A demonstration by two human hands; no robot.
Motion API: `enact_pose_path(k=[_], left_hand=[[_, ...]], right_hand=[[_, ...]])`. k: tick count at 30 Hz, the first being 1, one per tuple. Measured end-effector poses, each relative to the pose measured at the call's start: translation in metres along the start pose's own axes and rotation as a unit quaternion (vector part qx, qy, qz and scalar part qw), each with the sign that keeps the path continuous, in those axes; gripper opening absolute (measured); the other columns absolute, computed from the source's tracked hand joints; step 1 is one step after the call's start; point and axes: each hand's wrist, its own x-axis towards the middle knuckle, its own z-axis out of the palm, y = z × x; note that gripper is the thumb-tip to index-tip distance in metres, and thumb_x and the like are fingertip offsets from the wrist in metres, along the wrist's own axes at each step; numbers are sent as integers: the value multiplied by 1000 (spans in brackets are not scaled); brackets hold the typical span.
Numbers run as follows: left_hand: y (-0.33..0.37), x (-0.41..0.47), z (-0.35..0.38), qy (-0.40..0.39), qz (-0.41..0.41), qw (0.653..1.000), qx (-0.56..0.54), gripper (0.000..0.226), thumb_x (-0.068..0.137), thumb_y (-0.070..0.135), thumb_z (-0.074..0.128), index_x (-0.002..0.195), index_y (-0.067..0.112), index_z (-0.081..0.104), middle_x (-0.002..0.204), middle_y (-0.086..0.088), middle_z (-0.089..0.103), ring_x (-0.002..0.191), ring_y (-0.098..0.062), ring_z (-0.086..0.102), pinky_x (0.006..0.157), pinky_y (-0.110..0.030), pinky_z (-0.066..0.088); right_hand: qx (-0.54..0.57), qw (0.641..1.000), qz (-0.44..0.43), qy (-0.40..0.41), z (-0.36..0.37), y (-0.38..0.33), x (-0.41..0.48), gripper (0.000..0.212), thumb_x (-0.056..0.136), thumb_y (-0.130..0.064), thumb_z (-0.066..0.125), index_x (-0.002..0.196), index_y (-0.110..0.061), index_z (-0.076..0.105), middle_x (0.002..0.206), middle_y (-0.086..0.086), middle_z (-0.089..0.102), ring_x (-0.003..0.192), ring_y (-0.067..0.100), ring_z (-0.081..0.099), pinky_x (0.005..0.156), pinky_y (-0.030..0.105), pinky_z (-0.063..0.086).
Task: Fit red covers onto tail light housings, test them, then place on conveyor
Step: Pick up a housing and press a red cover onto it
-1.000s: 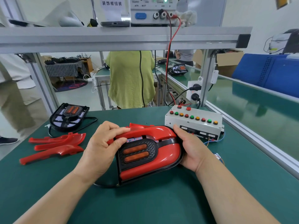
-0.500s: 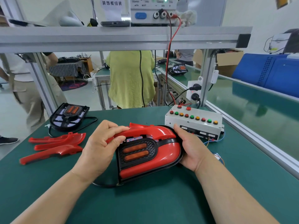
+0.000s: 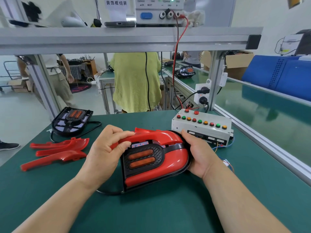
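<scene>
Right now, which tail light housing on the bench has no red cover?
The bare black housing at far left, behind the loose red covers; the housing in both hands is red-covered.

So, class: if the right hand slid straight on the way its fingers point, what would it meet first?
Probably the button box. The right hand cups the tail light's rounded end, fingers pointing up and away toward the box, which looks just beyond the fingertips; depth is uncertain.

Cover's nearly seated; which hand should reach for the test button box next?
Right, probably. The right hand cups the tail light directly beside the button box; the left hand is pressing the cover's far side.
</scene>
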Motion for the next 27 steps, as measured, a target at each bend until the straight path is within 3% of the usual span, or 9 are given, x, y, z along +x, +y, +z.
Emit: enact_pose_path(k=[5,10,17,23,27], left_hand=[[2,0,-1,-1,19,1000,8,45,90,1,66,106,43,68,99,6,56,96,-10,58,85,-9,41],[5,0,-2,7,28,999,22,44,90,1,66,106,42,67,98,6,55,95,-9,57,84,-7,40],[8,-1,0,-7,23,999,37,35,90,1,66,109,30,70,96,8,55,94,-11,57,84,-12,42],[11,-3,-1,-12,40,997,58,29,89,3,66,112,20,73,96,9,55,95,-13,58,85,-10,41],[10,-2,-1,-12,32,997,71,29,89,1,67,111,20,73,95,10,55,94,-11,58,84,-9,40]], right_hand=[[-6,1000,-4,12,1,1,1,46,103,-41,43,85,-24,82,97,12,77,79,25,75,71,41,62],[-22,1000,-8,19,2,2,3,53,105,-42,39,79,-27,82,90,9,78,74,21,75,61,34,61],[-39,999,-18,19,3,3,3,53,105,-44,39,76,-29,81,88,9,78,72,20,75,60,33,60],[-43,998,-13,39,2,3,4,47,103,-43,46,79,-20,79,91,13,77,71,24,75,62,37,62],[-42,999,-16,30,2,3,4,52,104,-44,43,75,-26,81,88,10,78,71,22,75,62,35,62]])
